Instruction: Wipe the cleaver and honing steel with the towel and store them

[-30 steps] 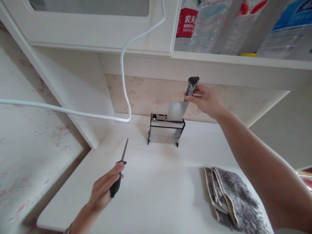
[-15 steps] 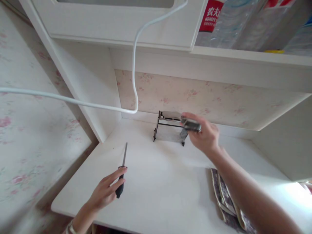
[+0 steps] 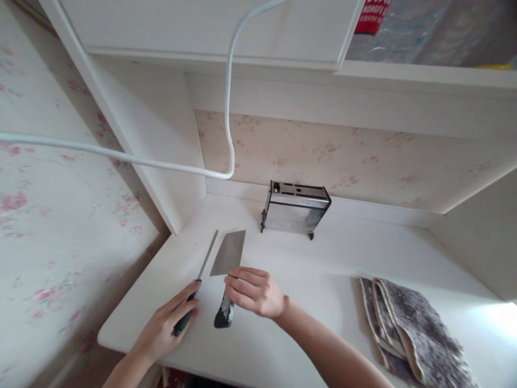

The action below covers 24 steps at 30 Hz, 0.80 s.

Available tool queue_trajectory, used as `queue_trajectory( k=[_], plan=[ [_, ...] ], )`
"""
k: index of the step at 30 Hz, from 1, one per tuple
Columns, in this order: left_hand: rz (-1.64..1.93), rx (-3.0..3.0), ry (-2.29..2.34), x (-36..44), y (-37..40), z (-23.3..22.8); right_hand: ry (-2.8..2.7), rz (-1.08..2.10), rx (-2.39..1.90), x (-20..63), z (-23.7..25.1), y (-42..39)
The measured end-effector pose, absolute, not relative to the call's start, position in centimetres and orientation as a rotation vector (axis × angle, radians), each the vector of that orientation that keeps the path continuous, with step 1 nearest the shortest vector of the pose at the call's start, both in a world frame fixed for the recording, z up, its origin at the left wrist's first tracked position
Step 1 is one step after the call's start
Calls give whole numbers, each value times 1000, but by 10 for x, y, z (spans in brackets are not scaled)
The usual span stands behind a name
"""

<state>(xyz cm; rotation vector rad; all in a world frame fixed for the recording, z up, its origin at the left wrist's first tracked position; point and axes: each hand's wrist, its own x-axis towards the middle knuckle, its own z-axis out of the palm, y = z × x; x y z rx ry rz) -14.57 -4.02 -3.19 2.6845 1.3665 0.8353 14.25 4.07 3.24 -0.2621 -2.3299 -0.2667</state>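
Near the front edge of the desk (image 3: 307, 302), toward its left corner, both hands are working side by side. The left hand (image 3: 167, 326) is curling its fingers around the dark handle of a sharpening rod (image 3: 196, 280), whose thin steel shaft is lying flat and pointing away toward the back. Just beside it, the right hand (image 3: 254, 291) is pressing its fingertips down on the handle of a cleaver (image 3: 228, 264), fingers bent and close together rather than wrapped fully round; the broad blade is lying flat on the desk, its tip close to the rod's shaft, though whether the two are touching is hard to tell.

The step in hand looks like bringing blade and rod together at the front of the desk. The next move seems to call for a firmer, full grip on the cleaver and lifting both so the edge can meet the rod at an angle, fingers kept clear of the edge.

Toward the front right corner a folded grey cloth (image 3: 407, 328) is lying. At the back edge a metal knife holder (image 3: 296, 207) is standing, and a white cable (image 3: 228, 102) is hanging above it.
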Motion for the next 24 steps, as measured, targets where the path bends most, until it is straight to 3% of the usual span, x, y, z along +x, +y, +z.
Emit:
queue_trajectory(
  k=[10, 17, 24],
  plan=[
    [662, 2675, 1443, -164, -35, -26, -2436, -266, -306, 118, -14, 42],
    [402, 2786, 1388, -182, -29, -21, -2740, -349, -139, 98, 0, 63],
    [401, 2701, 1453, -190, -26, -22, -2880, -245, -129, 86, 15, 71]
  ],
)
